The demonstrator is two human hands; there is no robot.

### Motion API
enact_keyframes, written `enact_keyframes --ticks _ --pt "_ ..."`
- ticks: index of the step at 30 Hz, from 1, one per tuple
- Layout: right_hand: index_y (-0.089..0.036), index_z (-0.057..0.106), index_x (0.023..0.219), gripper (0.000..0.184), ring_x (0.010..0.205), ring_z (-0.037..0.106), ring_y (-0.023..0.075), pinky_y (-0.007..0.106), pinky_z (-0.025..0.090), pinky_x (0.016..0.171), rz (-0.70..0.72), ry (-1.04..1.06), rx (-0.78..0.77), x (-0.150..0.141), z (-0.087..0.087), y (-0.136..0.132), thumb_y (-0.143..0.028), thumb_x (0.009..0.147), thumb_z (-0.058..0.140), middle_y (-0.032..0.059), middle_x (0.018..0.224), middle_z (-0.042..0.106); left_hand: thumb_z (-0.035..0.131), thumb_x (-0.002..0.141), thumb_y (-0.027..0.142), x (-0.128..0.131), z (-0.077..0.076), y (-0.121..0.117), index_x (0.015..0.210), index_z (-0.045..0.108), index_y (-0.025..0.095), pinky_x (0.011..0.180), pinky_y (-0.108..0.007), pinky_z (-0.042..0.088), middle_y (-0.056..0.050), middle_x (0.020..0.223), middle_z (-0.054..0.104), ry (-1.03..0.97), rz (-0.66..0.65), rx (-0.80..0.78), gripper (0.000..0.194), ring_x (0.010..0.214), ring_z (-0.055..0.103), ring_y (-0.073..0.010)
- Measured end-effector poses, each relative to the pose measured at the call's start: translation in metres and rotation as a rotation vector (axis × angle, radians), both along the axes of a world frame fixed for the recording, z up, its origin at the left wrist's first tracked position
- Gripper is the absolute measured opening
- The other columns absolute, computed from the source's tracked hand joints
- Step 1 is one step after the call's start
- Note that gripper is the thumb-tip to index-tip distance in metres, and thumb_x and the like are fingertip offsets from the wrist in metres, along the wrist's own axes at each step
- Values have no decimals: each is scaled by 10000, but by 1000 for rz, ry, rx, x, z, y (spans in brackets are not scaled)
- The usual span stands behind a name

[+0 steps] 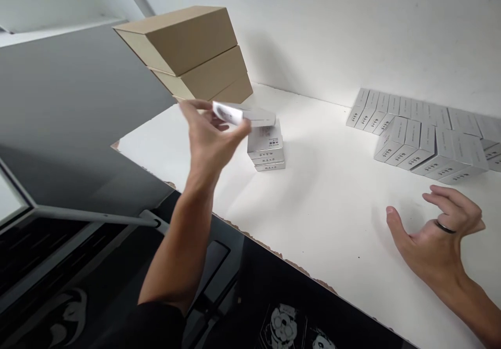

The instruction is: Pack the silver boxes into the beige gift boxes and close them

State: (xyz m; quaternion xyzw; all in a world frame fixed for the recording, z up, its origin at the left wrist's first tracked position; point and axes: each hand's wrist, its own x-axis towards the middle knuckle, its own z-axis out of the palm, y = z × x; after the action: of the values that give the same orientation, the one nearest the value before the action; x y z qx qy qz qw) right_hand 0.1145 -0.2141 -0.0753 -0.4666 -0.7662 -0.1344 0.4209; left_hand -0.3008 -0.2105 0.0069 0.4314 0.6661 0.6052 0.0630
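Note:
My left hand (209, 135) is raised over the white table (321, 203), with thumb and fingers pinching a small white box (245, 114). That box hovers just above a short stack of like white boxes (266, 151). My right hand (434, 234) rests on the table at the right with its fingers loosely spread and a dark ring on one finger; it holds nothing. Behind it lie several rows of white boxes (426, 132).
A stack of three brown cardboard boxes (191, 54) stands at the back by the white wall. An open laptop (70, 145) fills the left side. The table's chipped front edge (274, 252) runs diagonally over a dark surface with stickers (285, 328).

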Motion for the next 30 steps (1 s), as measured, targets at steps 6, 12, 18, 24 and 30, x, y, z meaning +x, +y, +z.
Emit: enact_keyframes --ticks 6,12,18,24,30 --pt "-334 415 1238 634 1135 614 425 609 378 943 -10 29 -23 13 -3 -3 -560 773 781 141 1285 596 927 679 82 -15 21 -6 1083 297 290 1016 -411 584 0 1342 638 272 -208 249 777 1224 662 -212" --pt "-345 444 1243 625 1157 620 444 639 389 967 -22 64 -66 10 -6 -3 -610 778 768 136 1276 618 925 526 65 -16 21 -9 1148 312 301 1041 -400 604 -11 1416 545 447 -271 181 904 1249 638 -214" --pt "-347 455 1250 587 1142 623 457 667 388 966 4 45 -54 8 -7 -6 -597 812 756 158 1285 602 878 690 304 4 -12 -10 1222 381 297 937 -447 605 -83 1313 516 175 -82 -82 728 1162 630 -266" --pt "-344 462 1218 532 1144 639 443 670 400 972 5 42 -118 3 -8 -14 -608 843 730 148 1296 610 999 526 446 23 -34 -13 1088 381 270 1007 -523 544 -98 1256 469 248 13 -243 854 1249 523 -331" --pt "-307 507 1159 395 1184 619 417 684 390 1040 36 46 -236 -2 -3 -28 -589 924 650 138 1334 570 922 656 432 60 -24 -7 1067 371 283 735 -432 562 -2 971 600 190 76 -313 704 816 667 -245"
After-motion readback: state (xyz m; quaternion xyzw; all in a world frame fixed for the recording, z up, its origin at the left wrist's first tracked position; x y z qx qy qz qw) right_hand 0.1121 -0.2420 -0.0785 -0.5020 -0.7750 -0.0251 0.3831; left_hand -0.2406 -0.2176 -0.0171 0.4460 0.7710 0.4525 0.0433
